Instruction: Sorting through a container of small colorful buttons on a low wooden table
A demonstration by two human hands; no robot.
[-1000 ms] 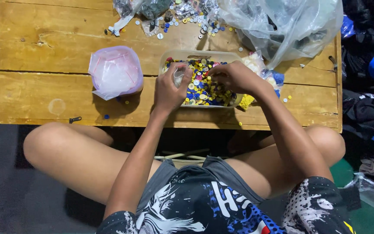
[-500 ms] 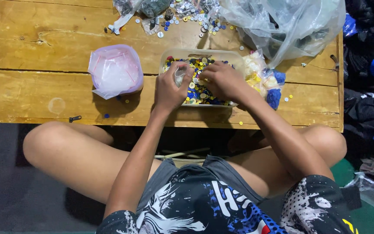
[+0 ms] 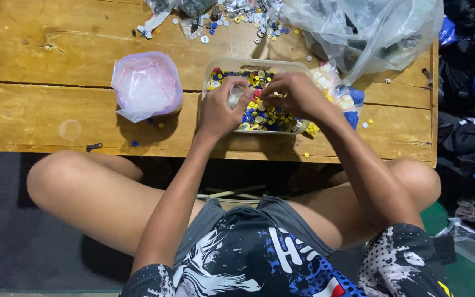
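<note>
Fingers of our left hand [image 3: 219, 111] curl around a small clear bag [image 3: 236, 94]; our right hand [image 3: 292, 94] pinches together over the tray [image 3: 251, 64] of yellow, blue and red buttons [image 3: 265, 116], mid-table, between pink bowl [image 3: 147, 85] and plastic sack [image 3: 369, 30]

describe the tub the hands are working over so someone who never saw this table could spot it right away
On the low wooden table, look right of the middle, just right of the pink bag-lined bowl. The clear rectangular tub sits under the left hand and right hand. It alone is packed with small yellow, blue and red round pieces, unlike the loose clear bags nearby.
</note>
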